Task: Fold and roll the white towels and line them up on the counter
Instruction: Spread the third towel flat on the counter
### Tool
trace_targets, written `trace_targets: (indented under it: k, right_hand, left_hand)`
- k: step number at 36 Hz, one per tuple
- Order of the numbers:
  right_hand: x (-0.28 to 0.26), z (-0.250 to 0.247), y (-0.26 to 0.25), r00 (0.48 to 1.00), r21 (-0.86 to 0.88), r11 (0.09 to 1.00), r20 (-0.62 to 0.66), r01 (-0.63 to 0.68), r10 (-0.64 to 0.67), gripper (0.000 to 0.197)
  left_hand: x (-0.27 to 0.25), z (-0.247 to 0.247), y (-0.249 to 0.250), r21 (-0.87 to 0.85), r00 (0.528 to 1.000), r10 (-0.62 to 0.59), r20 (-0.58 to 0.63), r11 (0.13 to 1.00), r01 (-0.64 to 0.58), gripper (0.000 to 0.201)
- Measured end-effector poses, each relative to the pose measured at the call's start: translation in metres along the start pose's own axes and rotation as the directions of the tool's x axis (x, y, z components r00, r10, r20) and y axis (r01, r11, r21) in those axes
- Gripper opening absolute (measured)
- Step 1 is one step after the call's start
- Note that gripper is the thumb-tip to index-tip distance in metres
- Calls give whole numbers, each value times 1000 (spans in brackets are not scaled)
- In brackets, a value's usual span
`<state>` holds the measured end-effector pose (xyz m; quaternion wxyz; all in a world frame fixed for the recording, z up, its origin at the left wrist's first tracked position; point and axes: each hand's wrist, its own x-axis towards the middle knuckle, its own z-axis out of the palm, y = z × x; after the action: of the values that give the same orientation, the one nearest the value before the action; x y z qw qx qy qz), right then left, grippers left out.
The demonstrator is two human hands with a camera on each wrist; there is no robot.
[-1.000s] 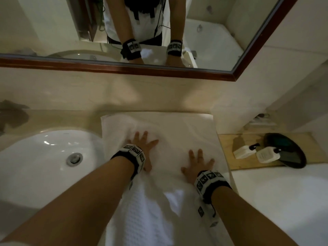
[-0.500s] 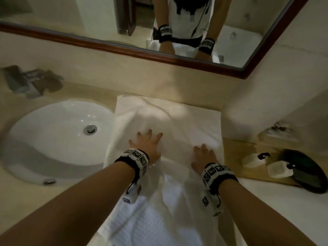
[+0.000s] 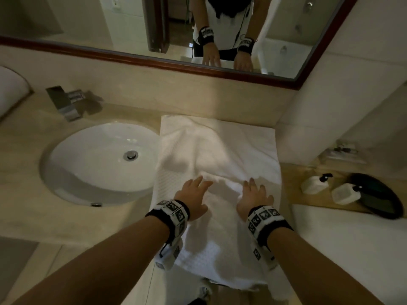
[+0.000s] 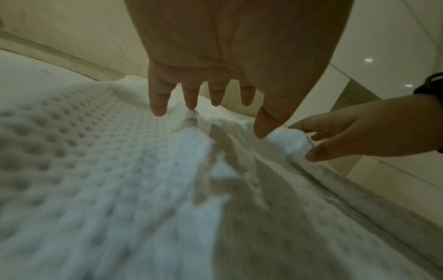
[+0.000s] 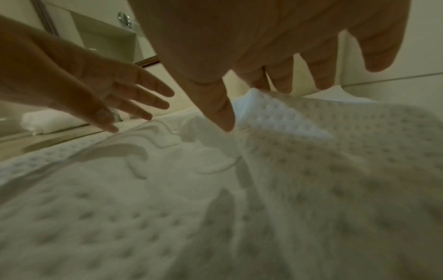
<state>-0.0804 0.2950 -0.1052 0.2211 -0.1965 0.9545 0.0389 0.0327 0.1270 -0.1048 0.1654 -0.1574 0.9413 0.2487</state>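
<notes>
Beige bathroom table (image 3: 26, 208), white towel (image 3: 220, 150) spread right of sink (image 3: 99, 164), long axis running from front edge to back wall. Left hand (image 3: 193, 194) and right hand (image 3: 253, 197) flat, fingers spread, side by side at bunched fold, equally near, gripping nothing.

A beige stone counter (image 3: 33, 208) holds an inset white basin (image 3: 92, 172), a white waffle-weave towel (image 3: 220, 150) spread flat beside it with its near end hanging over the front edge, and a rolled towel (image 3: 11, 89) at far left
</notes>
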Motion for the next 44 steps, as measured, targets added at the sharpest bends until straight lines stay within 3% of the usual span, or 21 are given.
trace_targets:
  k: [3,6,12,15,18,22,24,27,30,37,40,42,44]
  right_hand:
    - [-16,8,0,998,27,999,-61,-19,21,69]
    - [-32,14,10,988,-3,1000,-149,-27,26,49]
    - [-52,27,43,999,-32,998,0,-51,51,28]
    - [-56,21,58,984,96,982,90,-160,152,31]
    - [-55,21,73,966,218,951,188,-219,179,36]
    - [-53,18,81,944,331,908,287,-258,164,51]
    - [-52,16,82,945,373,894,296,-249,139,43]
    - [-51,15,87,963,441,874,253,-202,94,38]
    - [-47,9,101,976,450,866,121,-216,180,45]
    - [-32,-12,139,931,385,869,-61,-310,359,31]
    - [-34,-13,122,928,359,895,-160,-263,336,39]
    - [-41,-11,105,954,274,938,-152,-210,258,58]
    - [-47,-6,86,978,180,977,-155,-113,142,56]
  left_hand:
    - [-15,8,-4,4,1000,-11,26,1000,11,79]
    - [-28,14,-4,-15,998,9,56,1000,-9,78]
    - [-45,27,20,109,984,167,64,979,-173,61]
    - [-44,35,42,143,959,212,189,960,-240,60]
    - [-42,49,61,225,941,126,315,953,-202,68]
    - [-40,63,75,290,927,37,372,945,-154,68]
    - [-40,65,78,293,927,23,374,945,-142,68]
    - [-38,66,75,278,929,17,369,952,-128,67]
    - [-33,63,69,255,925,13,381,960,-118,64]
    - [-30,58,60,254,911,42,411,954,-159,58]
    - [-37,57,53,204,939,70,337,968,-145,58]
    - [-43,55,49,112,971,83,225,988,-110,57]
    - [-49,52,44,87,992,49,112,994,-59,52]
